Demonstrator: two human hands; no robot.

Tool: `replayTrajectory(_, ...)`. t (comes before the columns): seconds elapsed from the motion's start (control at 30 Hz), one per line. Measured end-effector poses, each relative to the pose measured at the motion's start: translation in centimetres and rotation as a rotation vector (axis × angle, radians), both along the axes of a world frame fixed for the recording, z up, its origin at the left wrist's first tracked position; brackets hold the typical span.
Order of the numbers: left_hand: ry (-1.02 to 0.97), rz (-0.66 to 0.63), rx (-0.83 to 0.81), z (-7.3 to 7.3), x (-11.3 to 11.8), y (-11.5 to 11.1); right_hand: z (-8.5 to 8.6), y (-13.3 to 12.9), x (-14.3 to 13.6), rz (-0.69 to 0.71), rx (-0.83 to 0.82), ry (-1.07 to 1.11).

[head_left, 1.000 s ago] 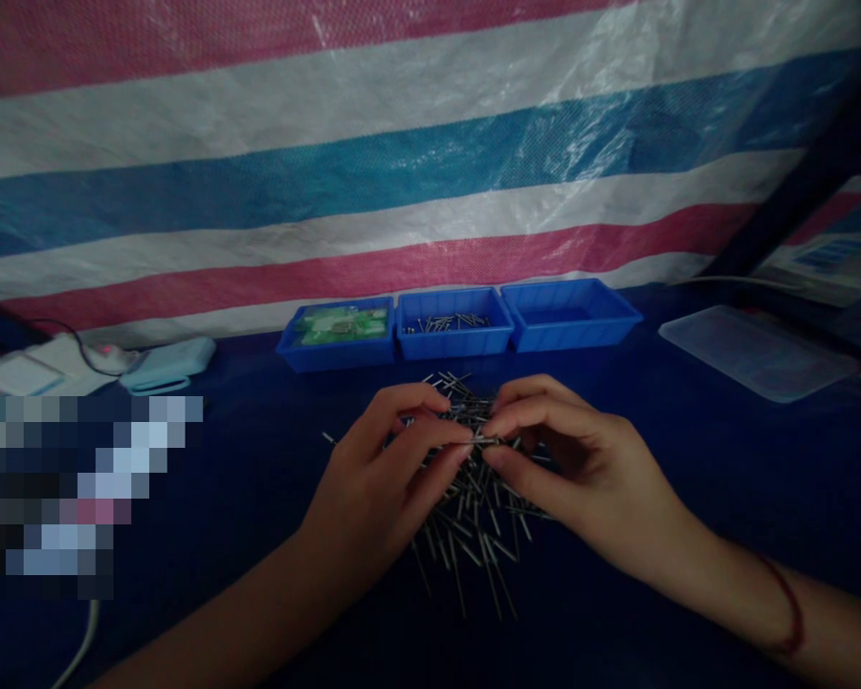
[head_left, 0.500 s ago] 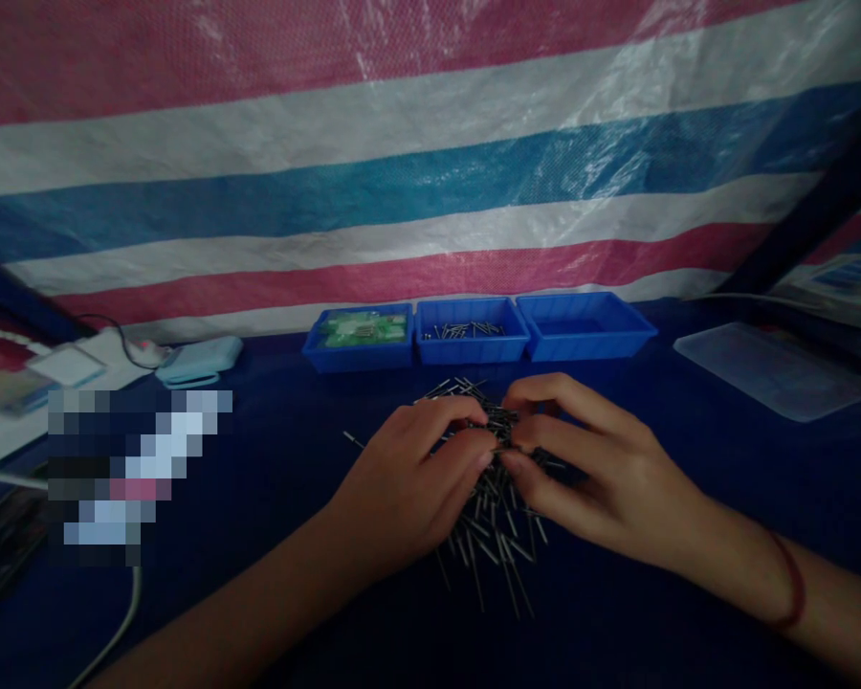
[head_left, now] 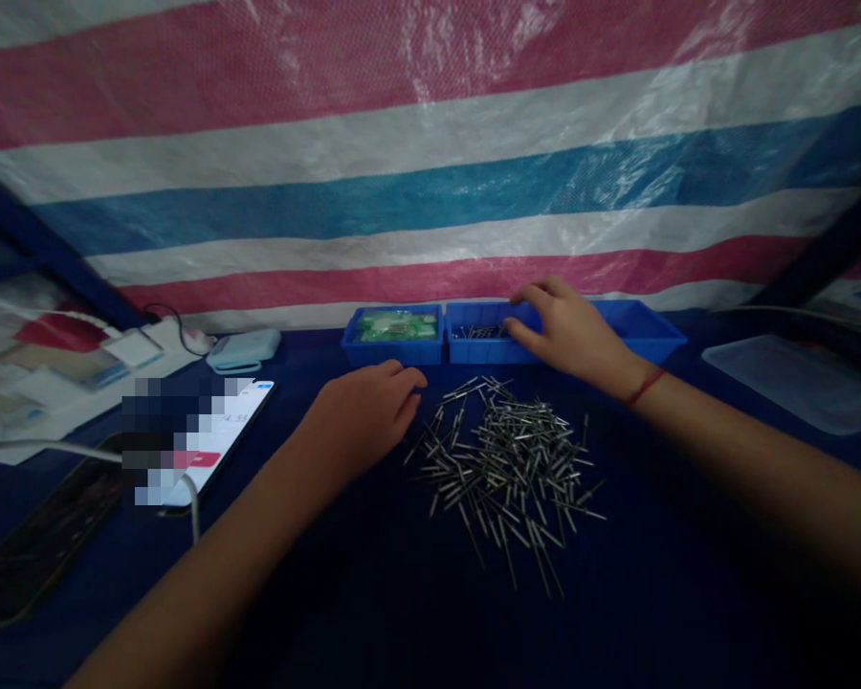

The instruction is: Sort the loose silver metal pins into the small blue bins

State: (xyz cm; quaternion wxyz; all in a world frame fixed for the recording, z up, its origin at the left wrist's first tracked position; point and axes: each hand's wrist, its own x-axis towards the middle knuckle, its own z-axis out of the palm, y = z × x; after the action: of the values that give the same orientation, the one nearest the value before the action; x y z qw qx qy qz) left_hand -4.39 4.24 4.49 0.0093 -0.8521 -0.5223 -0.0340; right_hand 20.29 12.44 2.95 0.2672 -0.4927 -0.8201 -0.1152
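Observation:
A loose pile of thin metal blind rivets (head_left: 523,450) lies on the dark blue table. My left hand (head_left: 365,416) hovers at the left edge of this pile, loosely curled, thumb and forefinger slightly apart, with nothing seen in it. Over the middle blue bin (head_left: 474,354) reaches my right hand (head_left: 563,325), its thumb and forefinger spread and nothing visible between them. Several similar metal pieces (head_left: 477,331) are inside that bin. The right hand covers part of the middle bin and of the right blue bin (head_left: 652,330).
The left blue bin (head_left: 393,352) holds green packets in clear plastic. At left are a lit phone (head_left: 219,431), a dark phone (head_left: 50,536), cables and a light blue case (head_left: 244,351). A translucent plastic lid (head_left: 796,383) lies at right. Striped sheeting (head_left: 402,211) hangs behind.
Both hands have left the pile, where their fingertips were together. My right hand moved up and forward to the middle bin; my left drew back leftward. The view turned slightly left.

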Motion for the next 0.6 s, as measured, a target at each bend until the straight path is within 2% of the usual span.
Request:
replayTrajectory(0.13, 0.023, 0.033, -0.224, -0.5, -2.7, 0.8, -0.4, -3.0, 0.1, 0.076, -0.058, 0.055)
replayTrajectory(0.23, 0.011, 0.013, -0.351, -1.0, -3.6, 1.1, -0.6, -5.6, 0.3, 0.169, -0.133, 0.074)
replayTrajectory(0.4, -0.056, -0.120, -0.329, -1.8, -2.3, 1.2, -1.6, -8.3, 1.3, 0.225, -0.229, 0.112)
replayTrajectory(0.6, -0.183, -0.263, -0.299, -2.7, -0.7, 1.1, -2.2, -9.3, 1.4, 0.262, -0.282, 0.155)
